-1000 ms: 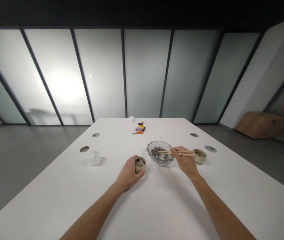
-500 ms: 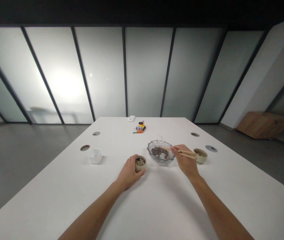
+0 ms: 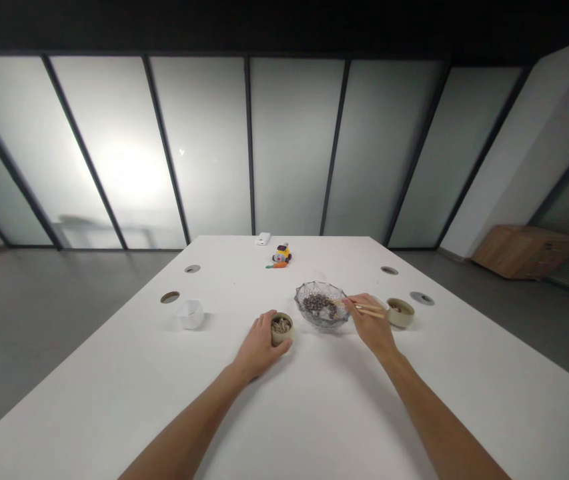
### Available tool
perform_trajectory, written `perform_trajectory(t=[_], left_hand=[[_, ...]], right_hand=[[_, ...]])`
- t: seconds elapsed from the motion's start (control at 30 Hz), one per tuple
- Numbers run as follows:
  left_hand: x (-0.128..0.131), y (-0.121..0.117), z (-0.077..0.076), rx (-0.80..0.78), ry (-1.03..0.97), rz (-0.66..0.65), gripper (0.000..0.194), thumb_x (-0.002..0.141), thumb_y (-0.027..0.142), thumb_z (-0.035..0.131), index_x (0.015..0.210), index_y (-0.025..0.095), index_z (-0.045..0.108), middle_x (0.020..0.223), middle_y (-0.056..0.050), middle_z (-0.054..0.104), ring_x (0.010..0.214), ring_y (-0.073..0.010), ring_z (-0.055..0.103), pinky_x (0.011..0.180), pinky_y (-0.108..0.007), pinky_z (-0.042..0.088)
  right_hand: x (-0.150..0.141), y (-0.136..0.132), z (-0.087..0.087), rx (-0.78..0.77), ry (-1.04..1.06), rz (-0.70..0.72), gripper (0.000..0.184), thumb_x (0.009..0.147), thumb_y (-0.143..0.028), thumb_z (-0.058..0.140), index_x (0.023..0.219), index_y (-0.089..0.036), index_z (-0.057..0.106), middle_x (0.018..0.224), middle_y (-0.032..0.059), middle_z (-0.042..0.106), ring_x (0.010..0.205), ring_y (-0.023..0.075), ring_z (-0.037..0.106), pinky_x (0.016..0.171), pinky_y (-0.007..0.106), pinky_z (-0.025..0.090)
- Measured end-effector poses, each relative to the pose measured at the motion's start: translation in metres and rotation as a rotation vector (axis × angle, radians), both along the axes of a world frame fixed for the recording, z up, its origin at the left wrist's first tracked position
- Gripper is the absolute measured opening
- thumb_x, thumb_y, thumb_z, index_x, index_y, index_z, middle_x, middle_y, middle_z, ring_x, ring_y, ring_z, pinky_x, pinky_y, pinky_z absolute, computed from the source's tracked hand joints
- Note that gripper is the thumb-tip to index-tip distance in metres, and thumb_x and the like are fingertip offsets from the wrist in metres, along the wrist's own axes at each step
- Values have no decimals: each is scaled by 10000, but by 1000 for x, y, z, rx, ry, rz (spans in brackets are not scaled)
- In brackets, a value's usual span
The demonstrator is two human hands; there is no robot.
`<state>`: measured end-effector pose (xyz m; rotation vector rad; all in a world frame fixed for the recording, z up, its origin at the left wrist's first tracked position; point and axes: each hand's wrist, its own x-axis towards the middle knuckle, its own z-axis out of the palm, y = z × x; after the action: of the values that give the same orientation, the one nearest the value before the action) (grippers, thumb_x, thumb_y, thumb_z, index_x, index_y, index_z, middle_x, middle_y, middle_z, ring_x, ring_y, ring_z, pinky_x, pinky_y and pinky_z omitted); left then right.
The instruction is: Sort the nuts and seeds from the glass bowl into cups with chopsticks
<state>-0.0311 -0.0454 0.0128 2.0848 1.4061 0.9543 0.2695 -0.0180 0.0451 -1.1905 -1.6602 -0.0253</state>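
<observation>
My left hand (image 3: 260, 345) is wrapped around the near left side of a small beige bowl (image 3: 282, 337) that stands on the table. Striped, seed-like pieces (image 3: 281, 325) fill it. In my right hand (image 3: 371, 327) is a pair of wooden chopsticks (image 3: 368, 309), their tips down inside a clear glass bowl (image 3: 324, 324). Dark brown, seed-like pieces (image 3: 318, 303) lie in the glass bowl. Whether the tips pinch a piece is too small to tell. Just right of my right hand stands a second beige bowl (image 3: 401, 319) with a few dark pieces in it.
On the white table (image 3: 284, 413), a white translucent container (image 3: 191, 315) stands at the left. Another white container (image 3: 380, 304) is partly hidden behind my right hand. Farther back lie an orange toy carrot (image 3: 278, 265), a yellow toy car (image 3: 283, 253) and a white box-shaped object (image 3: 263, 239).
My right hand has shifted slightly, and the chopsticks have moved deeper into the glass bowl at a changed angle. The white container behind that hand now shows. My left hand stays on the beige bowl.
</observation>
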Motion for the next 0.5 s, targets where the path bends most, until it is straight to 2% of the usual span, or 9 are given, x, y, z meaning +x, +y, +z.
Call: perform_trajectory(t=[0.13,0.23,0.3,0.4,0.5], left_hand=[[0,0,-2,1,6,3,651,822,325,739,1417,212,501,1410,-139,600,1335,-323,561,1169,-459,424],[1,0,-2,-11,20,9,676,829,345,740,1437,205,481,1437,-146,582,1356,-329,544,1180,-468,414],[2,-1,-2,-20,28,14,690,830,352,743,1445,199,470,1444,-152,577,1365,-334,537,1183,-475,410],[2,-2,-1,-19,24,18,680,828,349,746,1437,209,476,1428,-147,591,1356,-333,545,1173,-476,419],[1,-2,-1,-20,23,17,674,828,351,745,1432,212,479,1432,-144,588,1356,-333,545,1176,-471,418]], right_hand=[[-6,-6,12,-20,199,-4,480,948,-672,583,822,-234,735,850,88,754,817,270,717,813,449,594],[-19,-15,21,-128,462,140,434,896,-664,665,864,-235,723,889,84,762,769,270,742,750,448,639],[-31,-22,26,-203,544,252,422,870,-661,701,850,-240,718,871,76,766,728,267,747,727,444,654],[-44,-30,31,-307,501,352,434,851,-672,715,810,-240,722,852,71,773,704,261,753,717,427,663],[-44,-31,41,-306,385,312,456,874,-694,666,808,-246,721,828,71,771,736,268,766,688,392,644]])
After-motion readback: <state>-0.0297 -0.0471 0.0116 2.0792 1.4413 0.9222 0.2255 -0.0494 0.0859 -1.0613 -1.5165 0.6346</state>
